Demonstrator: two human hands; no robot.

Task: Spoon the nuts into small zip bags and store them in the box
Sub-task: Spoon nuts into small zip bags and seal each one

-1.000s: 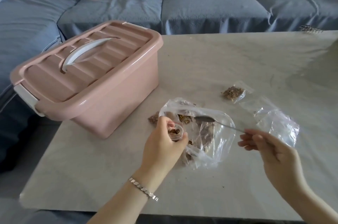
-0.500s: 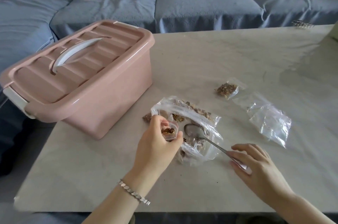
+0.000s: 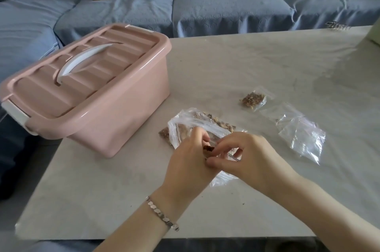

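Observation:
My left hand (image 3: 190,161) holds a small zip bag (image 3: 208,150) with brown nuts in it, just above the big clear nut bag (image 3: 185,123) on the table. My right hand (image 3: 244,154) has come up against it, and its fingers pinch the small bag's top. A short piece of the metal spoon (image 3: 234,157) shows under my right fingers, lying in the big bag. A filled small bag (image 3: 253,99) lies farther right. The pink box (image 3: 86,89) stands at the left with its lid closed.
A pile of empty clear zip bags (image 3: 302,134) lies at the right of the pale table (image 3: 226,62). A blue sofa (image 3: 185,5) with cushions runs along the far side and the left. The table's near edge is close to my wrists.
My right hand let the spoon down into the big bag and moved left to the small bag in my left hand. The view shifted slightly.

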